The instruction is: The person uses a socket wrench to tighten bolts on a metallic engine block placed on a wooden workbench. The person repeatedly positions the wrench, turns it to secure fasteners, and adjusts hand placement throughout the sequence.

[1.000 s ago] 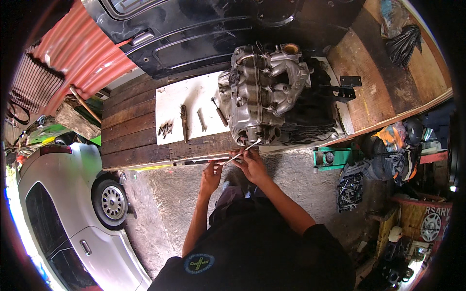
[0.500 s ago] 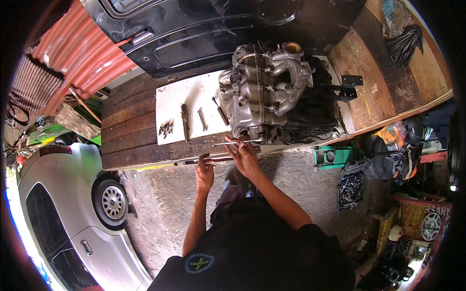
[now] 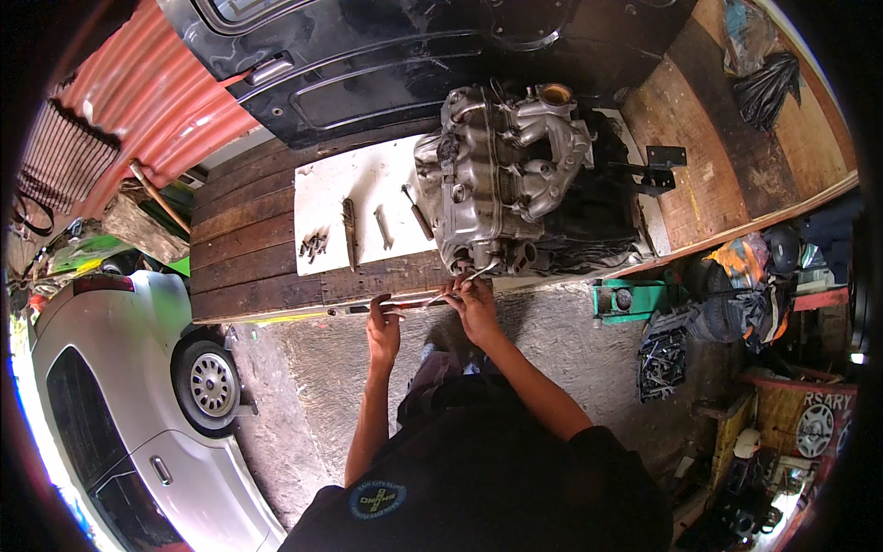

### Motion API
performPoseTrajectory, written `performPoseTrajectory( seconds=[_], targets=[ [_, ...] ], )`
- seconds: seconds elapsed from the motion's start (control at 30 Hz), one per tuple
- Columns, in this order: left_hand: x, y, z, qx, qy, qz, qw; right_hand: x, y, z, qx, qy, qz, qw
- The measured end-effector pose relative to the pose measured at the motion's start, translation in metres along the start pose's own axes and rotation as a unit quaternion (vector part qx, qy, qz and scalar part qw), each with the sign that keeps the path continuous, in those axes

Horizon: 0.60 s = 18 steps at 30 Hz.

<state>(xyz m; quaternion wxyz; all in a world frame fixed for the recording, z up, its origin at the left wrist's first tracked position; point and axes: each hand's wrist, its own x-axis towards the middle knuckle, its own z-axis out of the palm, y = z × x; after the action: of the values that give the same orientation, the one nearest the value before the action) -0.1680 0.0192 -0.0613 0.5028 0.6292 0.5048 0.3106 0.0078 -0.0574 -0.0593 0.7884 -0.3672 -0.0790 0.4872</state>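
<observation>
One-handed, pinching the slim metal tool [image 3: 483, 270] in fingers of the right hand [image 3: 475, 307] at the near end of the engine [image 3: 474, 189], best hold it square, with fingers of the left hand [image 3: 381, 329] loosely spread.

Two bare hands, one left [image 3: 383, 339] and one right [image 3: 475, 313], share one slim pale rod [image 3: 485, 270]. One table [image 3: 241, 256] carries one engine [image 3: 478, 193] and one white board [image 3: 322, 189]. On the board lie three longer tools: one spanner [image 3: 384, 230], one slim dark-handled tool [image 3: 418, 215] and one long brownish tool [image 3: 349, 237]. The small dark fasteners [image 3: 314, 247] number several, overlapping too closely for an exact count. One silver car [image 3: 152, 391] shows one wheel [image 3: 212, 379]; one black bag [image 3: 768, 90] hangs.
</observation>
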Motion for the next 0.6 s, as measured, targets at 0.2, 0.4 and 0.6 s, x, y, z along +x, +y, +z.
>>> performPoseTrajectory(
  seconds=[0.2,0.4,0.6],
  targets=[
    [0.0,-0.005,0.001,0.0,-0.005,0.007,1.0,-0.001,-0.043,-0.063,-0.46,0.079,-0.134,0.874],
    [0.003,-0.019,0.008,-0.001,-0.027,0.025,0.999,-0.002,-0.12,-0.072,-0.662,0.071,-0.339,0.664],
    [0.002,-0.007,0.025,-0.021,-0.038,0.045,0.998,-0.007,-0.14,-0.067,-0.691,0.051,-0.384,0.61]
  ],
)
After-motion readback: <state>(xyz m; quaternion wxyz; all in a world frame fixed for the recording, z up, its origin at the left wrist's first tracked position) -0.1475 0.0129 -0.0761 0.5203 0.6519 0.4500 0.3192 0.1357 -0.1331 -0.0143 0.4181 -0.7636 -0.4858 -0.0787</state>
